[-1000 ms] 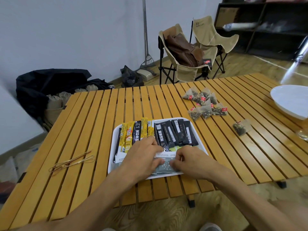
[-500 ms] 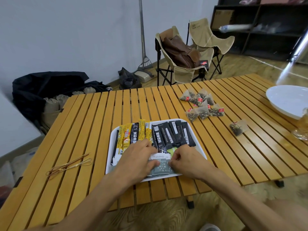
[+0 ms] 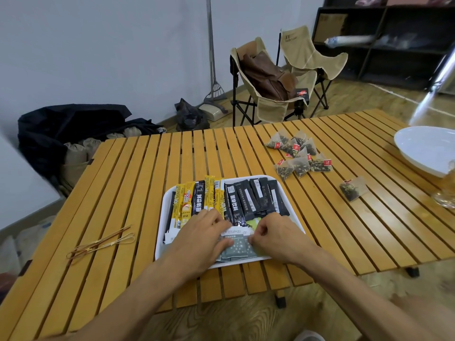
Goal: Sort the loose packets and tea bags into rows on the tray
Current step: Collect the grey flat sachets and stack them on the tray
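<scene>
Packets point(image 3: 256, 200) on the tray point(image 3: 294, 215) (long axes pointing away), grey packet point(image 3: 236, 247) pinched by left hand point(image 3: 199, 236) and right hand point(image 3: 275, 233)

Plain indoor room: folding camp chairs point(image 3: 290, 77), slatted table point(image 3: 123, 193), shelving point(image 3: 394, 40).

A slatted wooden table point(image 3: 138, 193) carries a white tray point(image 3: 164, 232) near its front edge, a cluster of tea bags point(image 3: 299, 156) beyond it, one lone bag point(image 3: 352, 188), bamboo picks point(image 3: 101, 244) left, a white bowl point(image 3: 426, 148) and a glass point(image 3: 446, 195) right.
</scene>
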